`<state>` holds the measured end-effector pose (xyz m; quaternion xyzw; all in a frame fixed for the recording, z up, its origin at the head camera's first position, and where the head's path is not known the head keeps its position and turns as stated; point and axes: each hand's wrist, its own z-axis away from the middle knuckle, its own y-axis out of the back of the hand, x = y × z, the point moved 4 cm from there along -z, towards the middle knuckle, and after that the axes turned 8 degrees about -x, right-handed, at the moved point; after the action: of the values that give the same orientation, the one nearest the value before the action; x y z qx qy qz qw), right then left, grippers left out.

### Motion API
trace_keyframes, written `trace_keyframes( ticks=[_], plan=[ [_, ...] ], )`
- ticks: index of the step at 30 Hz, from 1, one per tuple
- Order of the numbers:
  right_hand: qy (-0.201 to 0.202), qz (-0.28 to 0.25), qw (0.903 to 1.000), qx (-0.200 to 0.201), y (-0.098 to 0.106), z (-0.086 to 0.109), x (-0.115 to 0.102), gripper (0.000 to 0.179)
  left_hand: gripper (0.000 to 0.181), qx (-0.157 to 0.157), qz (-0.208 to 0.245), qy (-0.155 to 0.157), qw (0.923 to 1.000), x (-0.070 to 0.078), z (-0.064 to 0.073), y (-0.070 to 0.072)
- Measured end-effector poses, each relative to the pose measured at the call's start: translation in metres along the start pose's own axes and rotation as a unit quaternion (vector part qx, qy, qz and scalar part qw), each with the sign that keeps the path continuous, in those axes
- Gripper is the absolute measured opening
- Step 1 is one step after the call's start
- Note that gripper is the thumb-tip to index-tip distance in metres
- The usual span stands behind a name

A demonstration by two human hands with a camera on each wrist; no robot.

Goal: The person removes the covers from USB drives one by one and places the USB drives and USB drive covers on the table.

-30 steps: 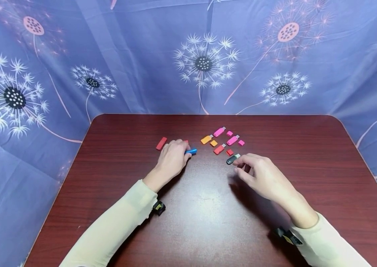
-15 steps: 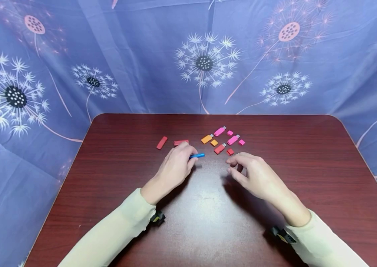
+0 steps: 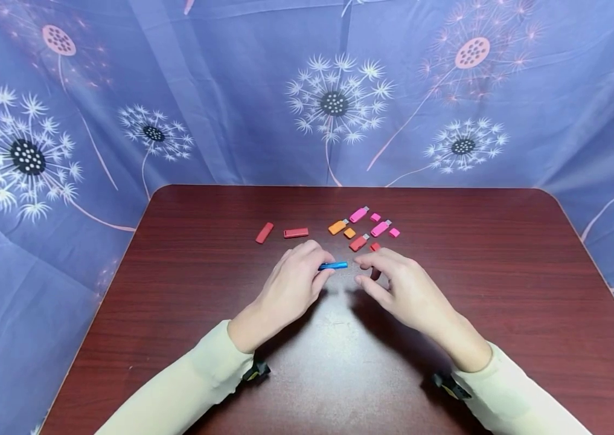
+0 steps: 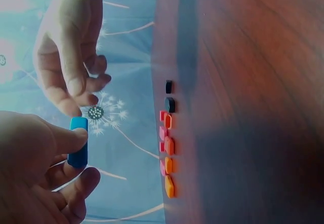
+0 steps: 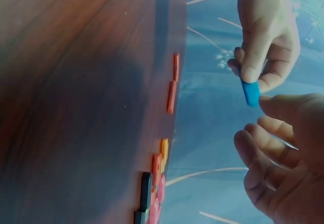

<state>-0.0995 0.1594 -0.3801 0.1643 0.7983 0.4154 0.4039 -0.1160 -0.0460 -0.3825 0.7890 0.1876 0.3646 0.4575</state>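
Observation:
A small blue USB flash drive (image 3: pixel 337 265) is pinched between the thumb and fingers of my left hand (image 3: pixel 291 284), raised over the table. Its free end points right, and the left wrist view shows the same flash drive (image 4: pixel 77 156) under the thumb. My right hand (image 3: pixel 412 293) is just off that end, thumb and fingers parted and loosely bent with nothing between them. Behind the hands lie an orange flash drive (image 3: pixel 337 227), a red one (image 3: pixel 358 243) and two pink ones, plugs bare, each with its cap beside it.
Two red flash drives, one slanted (image 3: pixel 265 233) and one lying sideways (image 3: pixel 296 232), rest at the left. A black flash drive (image 5: pixel 146 191) and its cap (image 5: pixel 139 217) are hidden by my right hand in the head view. A patterned blue cloth (image 3: pixel 230 109) hangs beyond the table.
My left hand has carried the blue flash drive right and towards me, uncovering the sideways red one. My right hand has moved left from the black flash drive towards the blue one.

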Motion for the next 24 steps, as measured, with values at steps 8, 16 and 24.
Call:
trace_keyframes(
  ticks=[8, 16, 24],
  plan=[
    [0.028, -0.002, 0.9996, 0.006, -0.008, -0.001, -0.006, 0.029, 0.011, 0.012, 0.007, -0.022, 0.9997, 0.012, 0.008, -0.002],
    [0.061, 0.007, 0.9981, 0.01, -0.015, 0.0, -0.009, 0.02, 0.011, 0.011, 0.019, -0.029, 0.9993, 0.016, 0.013, -0.005],
    [0.079, 0.01, 0.9967, 0.013, -0.019, 0.001, -0.011, 0.017, 0.01, 0.017, 0.01, -0.033, 0.9993, 0.017, 0.018, -0.007]
  ],
)
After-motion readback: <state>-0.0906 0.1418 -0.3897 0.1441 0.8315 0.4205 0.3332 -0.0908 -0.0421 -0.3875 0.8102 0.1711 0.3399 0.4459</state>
